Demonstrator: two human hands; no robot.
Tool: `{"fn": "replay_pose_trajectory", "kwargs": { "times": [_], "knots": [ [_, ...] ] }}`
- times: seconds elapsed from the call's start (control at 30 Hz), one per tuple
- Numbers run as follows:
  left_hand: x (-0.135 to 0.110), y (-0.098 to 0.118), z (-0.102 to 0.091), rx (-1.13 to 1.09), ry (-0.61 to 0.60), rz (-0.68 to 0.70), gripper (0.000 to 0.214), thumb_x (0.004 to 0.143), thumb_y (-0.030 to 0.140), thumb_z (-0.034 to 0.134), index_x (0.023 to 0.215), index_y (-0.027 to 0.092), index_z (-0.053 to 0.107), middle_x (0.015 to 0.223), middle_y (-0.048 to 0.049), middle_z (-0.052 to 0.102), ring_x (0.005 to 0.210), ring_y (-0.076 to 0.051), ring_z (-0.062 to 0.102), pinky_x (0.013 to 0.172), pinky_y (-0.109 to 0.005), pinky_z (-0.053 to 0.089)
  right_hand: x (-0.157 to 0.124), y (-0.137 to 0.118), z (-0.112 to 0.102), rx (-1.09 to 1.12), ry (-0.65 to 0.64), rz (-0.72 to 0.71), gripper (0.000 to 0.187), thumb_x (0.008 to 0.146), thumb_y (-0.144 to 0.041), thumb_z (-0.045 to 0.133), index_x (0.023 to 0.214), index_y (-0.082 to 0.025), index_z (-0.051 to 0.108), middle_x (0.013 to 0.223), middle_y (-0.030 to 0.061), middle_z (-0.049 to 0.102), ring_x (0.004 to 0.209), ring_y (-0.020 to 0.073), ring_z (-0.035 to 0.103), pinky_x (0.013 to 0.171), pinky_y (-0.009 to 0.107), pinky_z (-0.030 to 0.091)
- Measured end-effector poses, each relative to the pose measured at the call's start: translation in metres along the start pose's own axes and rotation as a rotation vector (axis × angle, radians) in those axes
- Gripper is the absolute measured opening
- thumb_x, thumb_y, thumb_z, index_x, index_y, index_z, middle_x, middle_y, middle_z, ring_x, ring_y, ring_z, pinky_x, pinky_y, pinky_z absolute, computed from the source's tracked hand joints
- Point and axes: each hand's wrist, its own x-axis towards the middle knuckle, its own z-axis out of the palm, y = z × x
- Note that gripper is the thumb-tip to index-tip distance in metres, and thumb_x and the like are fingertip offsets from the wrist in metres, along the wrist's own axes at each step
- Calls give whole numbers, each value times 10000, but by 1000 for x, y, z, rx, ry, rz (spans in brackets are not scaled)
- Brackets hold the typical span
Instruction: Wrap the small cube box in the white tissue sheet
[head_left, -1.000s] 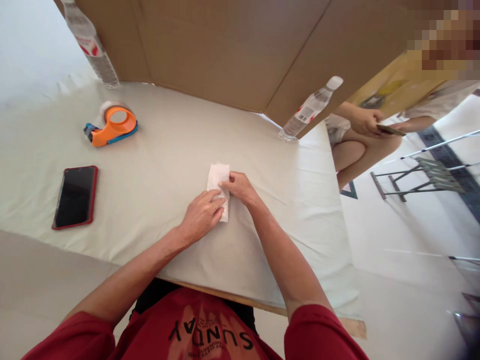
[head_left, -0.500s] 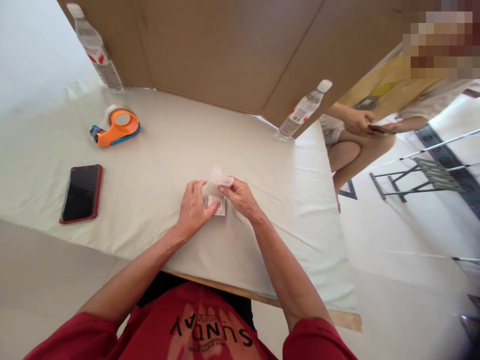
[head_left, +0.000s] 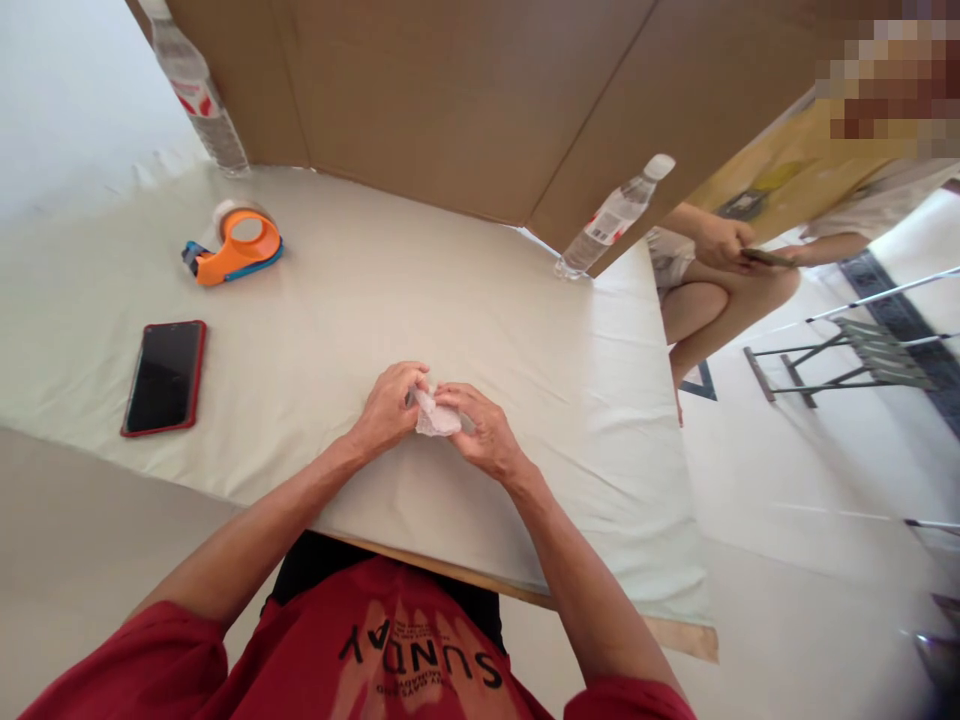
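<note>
A small packet in a thin whitish, semi-translucent sheet (head_left: 438, 417) lies between my two hands near the table's front. It looks like soft paper or thin foam; whatever is inside is covered. My left hand (head_left: 393, 405) curls round its left side, thumb and fingers closed on it. On the other side, my right hand (head_left: 484, 428) bends its fingers over the top edge of the sheet, with the thumb near its right end. Both hands rest close to the cloth-covered table (head_left: 360, 290).
A phone in a red case (head_left: 165, 378) and an orange tape dispenser (head_left: 241, 246) lie at left. Water bottles (head_left: 199, 95) (head_left: 615, 218) stand by a cardboard screen (head_left: 450, 110). Beyond the right edge, a seated person's hands (head_left: 724, 243) hold a phone, near a folding stool (head_left: 847, 358).
The sheet stood raised above a small pale piece; now it is folded down over it, toward me. My right hand has moved down and my hands have come closer round the packet.
</note>
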Motion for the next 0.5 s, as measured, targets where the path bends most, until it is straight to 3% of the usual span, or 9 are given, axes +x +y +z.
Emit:
{"fn": "replay_pose_trajectory", "kwargs": {
  "times": [0.13,0.27,0.4,0.5],
  "knots": [
    [-7,-8,-15,-37,-129,180,263,794,139,600,1049,204,589,1263,-122,670,1237,-230,609,1067,-416,483,-9,8,5,-80,-43,-137,372,859,-240,619,1230,-229,618,1308,148,646,1309,257,573,1086,463,495],
    [-12,-19,-23,-13,-215,302,442,791,188,630,1229,190,573,1407,-166,596,1372,-277,516,1138,-476,423,-11,18,14,-136,-19,-204,364,910,-164,532,1265,-216,596,1328,164,631,1351,259,533,1099,486,480],
    [-4,-15,-23,-95,-146,171,352,800,239,580,1142,181,636,1272,-136,680,1158,-242,649,1007,-393,509,1,20,8,-14,16,-113,295,919,-184,527,1186,-240,640,1291,130,646,1258,236,593,1066,444,496],
    [5,-1,-27,-152,-156,-99,277,779,364,615,970,170,671,863,-40,716,743,-170,650,697,-282,521,13,16,-3,257,-71,110,226,884,-339,640,1077,-223,666,1121,85,690,1056,223,663,943,385,545]
  ]
}}
